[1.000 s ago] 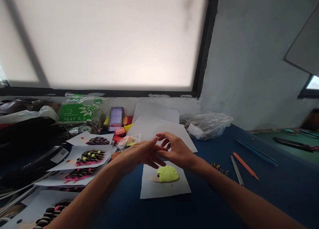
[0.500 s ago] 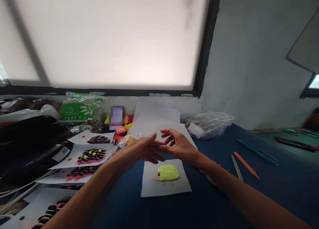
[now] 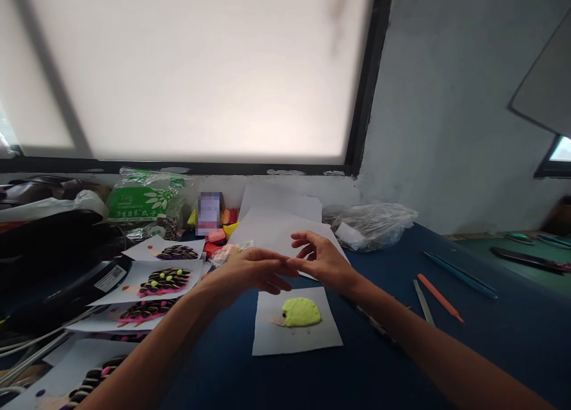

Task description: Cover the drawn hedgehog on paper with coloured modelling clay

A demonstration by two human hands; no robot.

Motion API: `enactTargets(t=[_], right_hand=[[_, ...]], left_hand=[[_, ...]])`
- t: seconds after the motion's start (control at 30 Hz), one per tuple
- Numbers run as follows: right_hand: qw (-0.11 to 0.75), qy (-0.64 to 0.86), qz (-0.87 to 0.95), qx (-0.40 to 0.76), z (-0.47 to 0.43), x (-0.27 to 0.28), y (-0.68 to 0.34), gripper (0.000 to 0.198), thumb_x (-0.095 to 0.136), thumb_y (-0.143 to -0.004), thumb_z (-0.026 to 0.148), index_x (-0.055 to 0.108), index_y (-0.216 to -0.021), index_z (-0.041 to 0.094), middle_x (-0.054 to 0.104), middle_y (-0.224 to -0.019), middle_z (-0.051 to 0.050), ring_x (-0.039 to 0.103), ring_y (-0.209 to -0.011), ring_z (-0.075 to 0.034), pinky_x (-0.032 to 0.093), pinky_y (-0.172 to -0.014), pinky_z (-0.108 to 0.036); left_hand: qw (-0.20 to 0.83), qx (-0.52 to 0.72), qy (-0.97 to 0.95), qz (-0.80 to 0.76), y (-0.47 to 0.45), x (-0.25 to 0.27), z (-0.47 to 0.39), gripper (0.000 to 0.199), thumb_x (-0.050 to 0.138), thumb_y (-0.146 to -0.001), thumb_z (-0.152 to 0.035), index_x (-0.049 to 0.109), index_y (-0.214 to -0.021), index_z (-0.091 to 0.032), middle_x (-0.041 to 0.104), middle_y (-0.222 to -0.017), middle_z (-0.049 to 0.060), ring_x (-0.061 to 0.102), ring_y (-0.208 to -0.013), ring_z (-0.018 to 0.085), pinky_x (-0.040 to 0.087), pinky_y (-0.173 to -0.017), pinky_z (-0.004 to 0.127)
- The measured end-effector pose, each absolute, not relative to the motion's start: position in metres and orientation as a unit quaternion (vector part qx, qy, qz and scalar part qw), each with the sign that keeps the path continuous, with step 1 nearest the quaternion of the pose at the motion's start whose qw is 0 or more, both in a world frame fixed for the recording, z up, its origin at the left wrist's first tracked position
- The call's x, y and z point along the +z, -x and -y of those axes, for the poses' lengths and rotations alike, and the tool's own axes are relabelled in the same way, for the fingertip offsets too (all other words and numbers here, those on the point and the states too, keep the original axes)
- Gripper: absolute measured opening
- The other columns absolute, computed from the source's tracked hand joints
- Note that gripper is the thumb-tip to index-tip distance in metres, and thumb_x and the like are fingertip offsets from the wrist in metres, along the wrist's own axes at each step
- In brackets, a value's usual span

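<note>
Over the blue table my left hand [image 3: 255, 269] is stretched out, its fingers pointing right. My right hand [image 3: 325, 260] meets its fingertips from the other side, fingers apart and loosely curved. No object shows between them; anything small at the contact is hidden. Just below the hands lies a white paper card [image 3: 266, 341]. On it is a hedgehog figure with a flat yellow-green clay body [image 3: 302, 312], a dark eye, a pale pinkish snout [image 3: 278, 321] and two drawn legs.
At left lie several hedgehog cards [image 3: 134, 285] covered with striped seeds. Behind stand a green seed bag [image 3: 138, 199], colored clay packs [image 3: 216, 236], white paper sheets [image 3: 267, 222] and a clear plastic bag [image 3: 379, 222]. An orange tool [image 3: 439, 297], grey blade [image 3: 423, 301] and blue pen-like tool [image 3: 459, 274] lie right.
My left hand has turned over slightly and its thumb has lowered alongside the fingers. My right hand has shifted a little to the right, still touching the left. The card stays put.
</note>
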State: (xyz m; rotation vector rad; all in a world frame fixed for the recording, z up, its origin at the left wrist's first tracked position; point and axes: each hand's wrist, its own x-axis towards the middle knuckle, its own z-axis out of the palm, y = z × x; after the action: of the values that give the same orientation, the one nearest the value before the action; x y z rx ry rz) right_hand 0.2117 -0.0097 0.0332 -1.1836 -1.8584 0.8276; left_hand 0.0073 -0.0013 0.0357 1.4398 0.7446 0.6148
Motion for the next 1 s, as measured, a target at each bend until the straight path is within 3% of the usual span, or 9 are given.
enactTargets(t=[0.1,0.27,0.4,0.5,0.6,0.7,0.9,1.0], right_hand=[[0.381,0.458,0.728,0.339,0.008,0.032,-0.212,0.06,0.077,-0.077,0.043,0.055,-0.124,0.015,0.059,-0.119,-0.015,0.064,-0.092,-0.021,0.056,-0.074,-0.036],[0.381,0.439,0.729,0.361,0.006,0.029,-0.211,0.051,0.071,-0.082,0.042,0.058,-0.122,0.013,0.064,-0.113,-0.014,0.066,-0.091,-0.02,0.056,-0.076,-0.035],[0.421,0.412,0.737,0.331,0.008,0.03,-0.208,0.026,0.06,-0.09,0.039,0.067,-0.096,0.014,0.067,-0.094,-0.007,0.064,-0.083,-0.018,0.053,-0.073,-0.032],[0.44,0.397,0.748,0.297,0.012,0.03,-0.204,0.022,0.063,-0.087,0.038,0.067,-0.085,0.016,0.066,-0.084,-0.004,0.061,-0.075,-0.016,0.051,-0.069,-0.03],[0.445,0.393,0.757,0.271,0.016,0.028,-0.199,0.02,0.07,-0.083,0.037,0.069,-0.089,0.018,0.066,-0.087,-0.003,0.06,-0.073,-0.016,0.05,-0.066,-0.03],[0.448,0.398,0.765,0.235,0.019,0.026,-0.195,0.018,0.071,-0.082,0.037,0.068,-0.082,0.019,0.065,-0.092,-0.004,0.059,-0.077,-0.016,0.049,-0.067,-0.03],[0.434,0.409,0.783,0.178,0.02,0.026,-0.195,0.019,0.067,-0.087,0.036,0.068,-0.077,0.019,0.066,-0.091,-0.005,0.06,-0.075,-0.016,0.049,-0.064,-0.03],[0.413,0.418,0.791,0.172,0.02,0.027,-0.195,0.013,0.065,-0.088,0.027,0.069,-0.08,0.018,0.065,-0.094,-0.006,0.06,-0.077,-0.016,0.048,-0.065,-0.029]], left_hand=[[0.618,0.271,-0.648,-0.354,-0.009,0.036,0.001,0.033,0.078,-0.076,-0.038,0.076,-0.101,-0.017,0.077,-0.1,0.01,0.073,-0.088,0.024,0.055,-0.082,0.034],[0.603,0.302,-0.637,-0.374,-0.009,0.032,-0.002,0.034,0.081,-0.07,-0.045,0.076,-0.086,-0.016,0.078,-0.086,0.009,0.073,-0.077,0.022,0.056,-0.075,0.033],[0.592,0.317,-0.628,-0.394,-0.006,0.03,-0.004,0.038,0.077,-0.072,-0.051,0.073,-0.084,-0.016,0.077,-0.081,0.006,0.072,-0.069,0.02,0.054,-0.069,0.03],[0.579,0.31,-0.637,-0.404,-0.005,0.031,-0.003,0.041,0.073,-0.075,-0.055,0.073,-0.087,-0.015,0.075,-0.08,0.006,0.07,-0.063,0.017,0.052,-0.063,0.028],[0.57,0.304,-0.654,-0.394,-0.007,0.031,-0.002,0.044,0.069,-0.077,-0.058,0.071,-0.08,-0.014,0.072,-0.072,0.004,0.067,-0.057,0.015,0.048,-0.059,0.025],[0.571,0.296,-0.666,-0.379,-0.008,0.029,-0.002,0.047,0.067,-0.078,-0.06,0.07,-0.075,-0.014,0.069,-0.067,0.003,0.065,-0.055,0.014,0.046,-0.058,0.025],[0.577,0.263,-0.681,-0.364,-0.007,0.03,0.0,0.047,0.061,-0.083,-0.06,0.072,-0.083,-0.014,0.071,-0.071,0.005,0.068,-0.062,0.018,0.049,-0.065,0.029],[0.526,0.214,-0.725,-0.388,-0.002,0.033,-0.004,0.045,0.056,-0.085,-0.057,0.072,-0.085,-0.014,0.072,-0.074,0.007,0.07,-0.067,0.021,0.05,-0.065,0.029]])
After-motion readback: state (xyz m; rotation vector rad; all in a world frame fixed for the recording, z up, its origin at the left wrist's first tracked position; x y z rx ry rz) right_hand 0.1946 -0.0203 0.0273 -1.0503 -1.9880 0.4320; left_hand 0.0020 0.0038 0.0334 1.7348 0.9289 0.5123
